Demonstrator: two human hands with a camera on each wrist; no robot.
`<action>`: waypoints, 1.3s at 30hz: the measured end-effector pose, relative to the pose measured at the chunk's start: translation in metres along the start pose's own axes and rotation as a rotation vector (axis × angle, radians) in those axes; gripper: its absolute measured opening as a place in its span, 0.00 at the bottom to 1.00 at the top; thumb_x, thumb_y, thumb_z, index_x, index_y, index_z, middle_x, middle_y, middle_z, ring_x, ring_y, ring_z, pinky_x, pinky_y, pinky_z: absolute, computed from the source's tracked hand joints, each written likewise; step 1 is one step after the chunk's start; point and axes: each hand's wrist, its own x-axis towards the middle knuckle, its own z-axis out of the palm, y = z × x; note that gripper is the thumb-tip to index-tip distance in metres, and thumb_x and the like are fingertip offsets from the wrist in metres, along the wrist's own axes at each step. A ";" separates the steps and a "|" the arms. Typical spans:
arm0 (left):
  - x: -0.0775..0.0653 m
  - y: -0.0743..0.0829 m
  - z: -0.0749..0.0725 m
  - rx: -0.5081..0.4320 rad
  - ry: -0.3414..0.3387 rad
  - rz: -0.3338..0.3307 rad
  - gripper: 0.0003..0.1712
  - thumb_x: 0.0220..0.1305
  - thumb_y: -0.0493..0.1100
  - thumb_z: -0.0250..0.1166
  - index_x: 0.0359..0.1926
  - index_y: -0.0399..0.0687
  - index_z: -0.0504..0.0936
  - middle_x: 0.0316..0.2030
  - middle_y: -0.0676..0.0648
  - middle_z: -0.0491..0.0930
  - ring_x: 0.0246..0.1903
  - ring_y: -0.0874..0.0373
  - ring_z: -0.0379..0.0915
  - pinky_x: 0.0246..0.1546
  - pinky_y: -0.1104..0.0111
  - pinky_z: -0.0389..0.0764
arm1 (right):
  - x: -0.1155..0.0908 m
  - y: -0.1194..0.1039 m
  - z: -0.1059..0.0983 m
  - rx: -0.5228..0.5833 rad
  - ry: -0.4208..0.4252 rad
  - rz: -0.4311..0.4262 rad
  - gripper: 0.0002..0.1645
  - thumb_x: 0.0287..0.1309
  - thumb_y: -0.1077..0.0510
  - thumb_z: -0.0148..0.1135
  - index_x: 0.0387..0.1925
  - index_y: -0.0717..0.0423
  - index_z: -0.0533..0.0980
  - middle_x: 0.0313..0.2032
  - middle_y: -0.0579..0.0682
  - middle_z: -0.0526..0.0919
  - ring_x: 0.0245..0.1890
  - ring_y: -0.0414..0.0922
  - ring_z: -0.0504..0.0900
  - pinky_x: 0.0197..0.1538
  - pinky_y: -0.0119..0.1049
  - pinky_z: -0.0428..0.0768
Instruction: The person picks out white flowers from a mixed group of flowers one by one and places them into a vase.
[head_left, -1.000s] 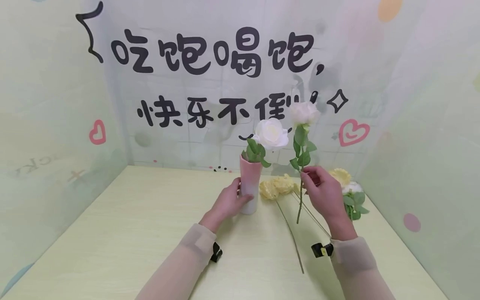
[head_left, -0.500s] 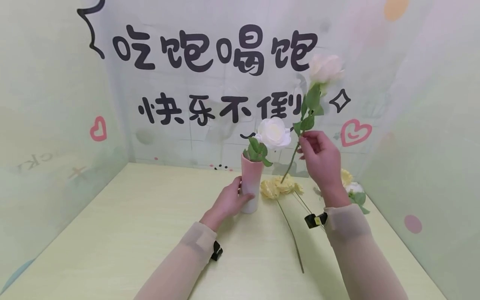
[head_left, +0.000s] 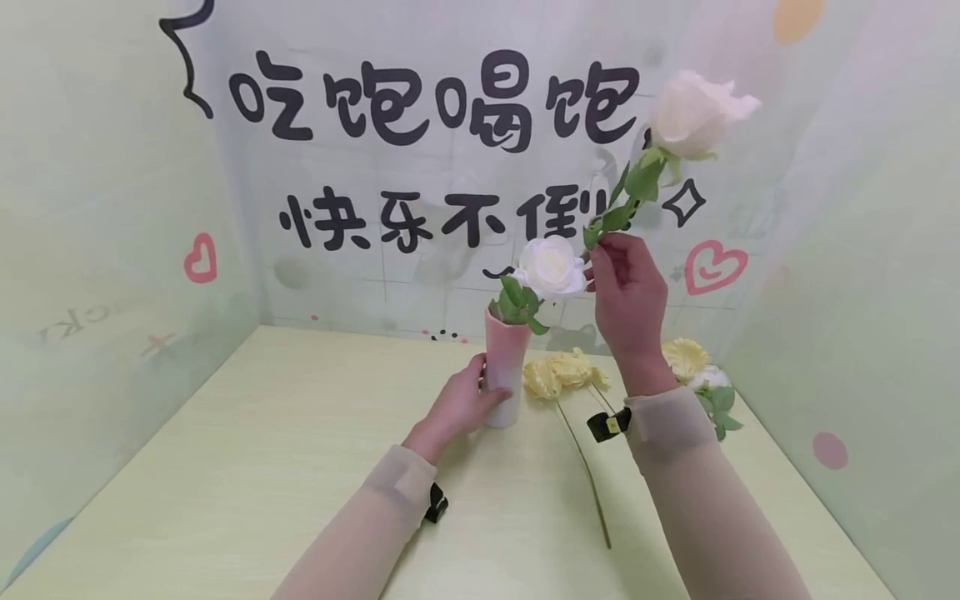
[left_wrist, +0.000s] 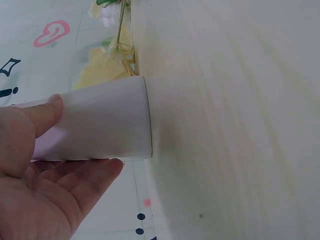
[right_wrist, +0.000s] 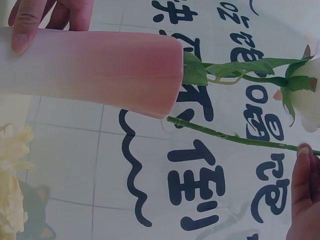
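My left hand (head_left: 459, 407) holds the lower part of a vase (head_left: 507, 346), pink at the top and fading to white, which stands upright on the table. Thumb and fingers lie on opposite sides of its white base (left_wrist: 107, 120) in the left wrist view. One white rose (head_left: 551, 267) with green leaves leans out of the vase to the right. My right hand (head_left: 632, 304) pinches the stem of a pale pink rose (head_left: 696, 117), tilted with its bloom up to the right. In the right wrist view the lower end of this stem (right_wrist: 225, 136) is right at the vase's rim.
Yellow flowers (head_left: 558, 375) with long thin stems lie on the table right of the vase. Behind my right forearm are another yellow flower (head_left: 685, 358) and a white flower with green leaves (head_left: 720, 400). Printed cloth walls (head_left: 330, 292) enclose the table (head_left: 300, 450).
My right hand has lifted the pale pink rose off to the upper right and then back left, tilting it so its stem end comes to the vase. My left hand stays on the vase.
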 end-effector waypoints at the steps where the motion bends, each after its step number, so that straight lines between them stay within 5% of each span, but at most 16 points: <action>1: 0.000 0.000 0.000 0.002 0.000 -0.001 0.41 0.68 0.51 0.66 0.72 0.39 0.58 0.65 0.39 0.68 0.59 0.49 0.67 0.58 0.54 0.73 | 0.001 0.003 0.001 0.009 0.010 -0.011 0.07 0.67 0.70 0.56 0.44 0.71 0.75 0.33 0.64 0.81 0.26 0.41 0.79 0.29 0.22 0.79; 7: 0.001 0.001 0.000 0.004 0.006 0.003 0.40 0.68 0.50 0.67 0.72 0.39 0.59 0.65 0.39 0.68 0.59 0.49 0.67 0.58 0.54 0.73 | 0.003 0.033 0.005 0.001 -0.017 -0.012 0.06 0.66 0.66 0.61 0.43 0.64 0.78 0.33 0.56 0.83 0.25 0.40 0.79 0.26 0.25 0.80; 15: 0.000 0.000 0.000 0.003 0.006 0.003 0.40 0.68 0.51 0.66 0.71 0.39 0.59 0.64 0.39 0.68 0.59 0.48 0.67 0.58 0.54 0.74 | -0.008 0.046 0.009 -0.293 -0.220 0.051 0.09 0.64 0.66 0.56 0.44 0.57 0.78 0.28 0.48 0.84 0.23 0.39 0.78 0.27 0.35 0.78; 19: -0.001 0.000 0.000 -0.001 0.004 0.007 0.40 0.68 0.51 0.66 0.71 0.38 0.59 0.64 0.39 0.68 0.59 0.48 0.67 0.58 0.54 0.74 | -0.015 0.049 0.012 -0.327 -0.315 0.109 0.08 0.65 0.65 0.56 0.44 0.57 0.78 0.26 0.51 0.84 0.25 0.41 0.80 0.27 0.40 0.78; 28: -0.002 0.001 -0.001 -0.009 -0.005 0.011 0.40 0.69 0.51 0.66 0.71 0.39 0.58 0.65 0.39 0.67 0.59 0.48 0.67 0.58 0.53 0.74 | -0.024 0.047 0.011 -0.477 -0.589 0.205 0.11 0.68 0.54 0.61 0.45 0.56 0.81 0.38 0.50 0.85 0.33 0.46 0.79 0.37 0.46 0.82; 34: -0.002 0.002 -0.001 0.003 -0.005 0.003 0.40 0.69 0.51 0.66 0.71 0.38 0.59 0.64 0.39 0.68 0.59 0.48 0.67 0.58 0.53 0.74 | -0.035 0.047 -0.002 -0.498 -0.656 0.231 0.11 0.68 0.57 0.58 0.47 0.55 0.83 0.39 0.47 0.82 0.33 0.43 0.78 0.36 0.42 0.80; 39: -0.002 0.004 -0.004 0.048 -0.016 0.012 0.39 0.69 0.50 0.66 0.70 0.36 0.59 0.63 0.39 0.70 0.58 0.49 0.68 0.58 0.54 0.74 | -0.050 0.049 -0.022 -0.491 -0.633 0.266 0.12 0.68 0.57 0.57 0.47 0.55 0.83 0.40 0.47 0.81 0.31 0.43 0.76 0.30 0.39 0.79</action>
